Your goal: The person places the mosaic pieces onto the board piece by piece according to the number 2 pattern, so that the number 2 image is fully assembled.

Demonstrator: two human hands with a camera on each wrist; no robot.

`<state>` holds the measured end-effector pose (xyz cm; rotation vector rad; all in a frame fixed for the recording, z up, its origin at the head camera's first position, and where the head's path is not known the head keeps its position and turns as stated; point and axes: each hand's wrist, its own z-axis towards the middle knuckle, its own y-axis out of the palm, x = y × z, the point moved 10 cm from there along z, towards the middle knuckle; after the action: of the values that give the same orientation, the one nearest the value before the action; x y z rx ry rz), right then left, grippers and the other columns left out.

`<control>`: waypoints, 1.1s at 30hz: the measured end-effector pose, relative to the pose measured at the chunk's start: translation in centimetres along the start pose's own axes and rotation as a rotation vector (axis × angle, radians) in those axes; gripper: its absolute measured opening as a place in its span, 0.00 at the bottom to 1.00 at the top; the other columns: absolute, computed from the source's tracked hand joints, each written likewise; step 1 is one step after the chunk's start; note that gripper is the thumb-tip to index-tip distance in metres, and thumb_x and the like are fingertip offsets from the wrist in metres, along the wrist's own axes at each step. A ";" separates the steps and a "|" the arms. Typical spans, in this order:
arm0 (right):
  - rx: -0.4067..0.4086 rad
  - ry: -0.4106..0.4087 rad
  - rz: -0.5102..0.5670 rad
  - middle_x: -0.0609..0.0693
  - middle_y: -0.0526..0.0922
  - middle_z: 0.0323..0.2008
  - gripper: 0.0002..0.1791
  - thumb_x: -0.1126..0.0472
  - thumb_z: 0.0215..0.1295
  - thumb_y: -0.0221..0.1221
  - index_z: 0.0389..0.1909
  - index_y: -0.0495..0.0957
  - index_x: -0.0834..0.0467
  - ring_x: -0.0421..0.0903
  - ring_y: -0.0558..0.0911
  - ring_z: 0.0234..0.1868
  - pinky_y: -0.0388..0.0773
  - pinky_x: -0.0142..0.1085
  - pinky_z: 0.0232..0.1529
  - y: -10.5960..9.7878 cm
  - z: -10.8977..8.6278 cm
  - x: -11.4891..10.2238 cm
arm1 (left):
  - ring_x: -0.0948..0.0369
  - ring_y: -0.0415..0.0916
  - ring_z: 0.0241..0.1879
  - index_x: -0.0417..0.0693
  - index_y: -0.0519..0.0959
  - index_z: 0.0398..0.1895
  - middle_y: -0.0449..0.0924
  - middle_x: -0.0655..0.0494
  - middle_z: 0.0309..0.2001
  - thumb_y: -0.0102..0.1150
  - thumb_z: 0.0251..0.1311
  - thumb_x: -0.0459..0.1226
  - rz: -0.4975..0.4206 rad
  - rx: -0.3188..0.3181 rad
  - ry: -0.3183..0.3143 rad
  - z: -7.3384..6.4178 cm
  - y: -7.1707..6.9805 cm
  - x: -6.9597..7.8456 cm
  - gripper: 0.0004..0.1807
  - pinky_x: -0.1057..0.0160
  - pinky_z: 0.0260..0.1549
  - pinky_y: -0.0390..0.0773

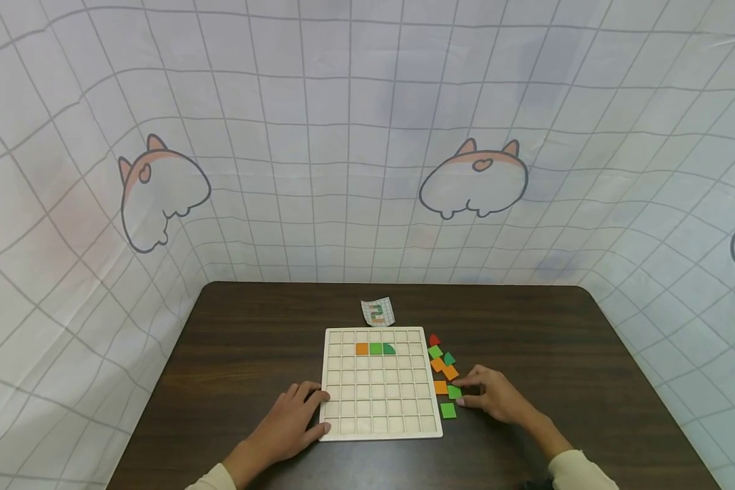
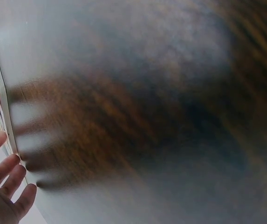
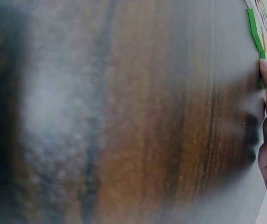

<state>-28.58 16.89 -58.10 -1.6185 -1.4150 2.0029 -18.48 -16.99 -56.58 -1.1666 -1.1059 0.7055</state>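
Observation:
A white grid board (image 1: 382, 412) lies on the table; its upper part bears an orange square tile (image 1: 362, 349), a green square tile (image 1: 376, 348) and a dark green quarter-round tile (image 1: 388, 349) in a row. Resting on the board's left edge is my left hand (image 1: 289, 420), fingers loosely spread; the left wrist view shows its fingertips along the rim. My right hand (image 1: 495, 396) pinches another green square tile (image 1: 454, 392) between thumb and forefinger, right of the board. An orange tile (image 1: 440, 387) lies against it, and one more green square (image 1: 448, 410) sits just nearer me.
Further up the board's right side lie a red tile (image 1: 434, 339), a green square (image 1: 435, 352), a dark green quarter-round piece (image 1: 449, 358) and two orange squares (image 1: 450, 372). Behind the board is a small pattern card (image 1: 378, 312). A white gridded curtain (image 1: 355, 136) surrounds the dark table (image 1: 245, 340).

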 end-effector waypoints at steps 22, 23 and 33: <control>0.022 0.001 0.015 0.42 0.76 0.35 0.14 0.54 0.65 0.67 0.50 0.82 0.52 0.34 0.70 0.27 0.69 0.29 0.29 0.3 -0.2 -0.4 | 0.53 0.71 0.57 0.54 0.75 0.60 0.71 0.52 0.61 0.64 0.65 0.52 0.002 0.008 0.006 -0.1 0.0 0.1 0.24 0.45 0.51 0.73; 0.019 0.008 0.024 0.42 0.76 0.34 0.14 0.54 0.65 0.67 0.50 0.81 0.53 0.34 0.70 0.26 0.69 0.29 0.27 0.3 -0.2 -0.3 | 0.53 0.71 0.56 0.54 0.75 0.60 0.71 0.52 0.61 0.64 0.65 0.52 0.002 0.009 0.007 -0.1 0.0 0.2 0.24 0.45 0.50 0.73; 0.017 0.033 0.097 0.45 0.80 0.32 0.15 0.54 0.68 0.64 0.51 0.80 0.57 0.36 0.72 0.15 0.74 0.34 0.17 -0.5 -0.1 -0.5 | 0.53 0.71 0.56 0.54 0.75 0.59 0.72 0.52 0.61 0.64 0.64 0.52 0.007 0.007 -0.005 -0.1 -0.3 0.2 0.24 0.46 0.51 0.73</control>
<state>-28.49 16.85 -57.41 -1.7360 -1.3290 2.0235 -18.34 -16.89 -56.26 -1.1638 -1.1036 0.7176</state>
